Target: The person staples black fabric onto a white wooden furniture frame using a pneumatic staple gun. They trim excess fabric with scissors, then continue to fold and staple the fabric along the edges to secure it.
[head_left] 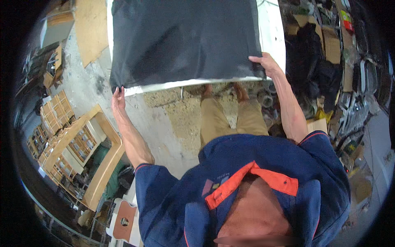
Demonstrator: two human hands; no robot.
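Note:
A large black cloth (185, 41) lies spread over a white board (273, 29), whose pale surface shows along the right side and the near edge. My left hand (118, 101) pinches the cloth's near left corner, fingers closed on the fabric. At the near right corner, my right hand (269, 65) grips the cloth's side edge. Its thumb points left across the top of the fabric; the other fingers are largely hidden. Between the hands the cloth lies fairly smooth, with soft creases toward the upper left. Its far end runs out of view.
Wooden frames (92, 152) stand on the left, with a brown sheet (90, 33) on the floor beyond. To the right are heaped dark cloth (306, 53), cardboard (330, 43) and assorted clutter. A white piece with a brown panel (124, 220) is near my left side.

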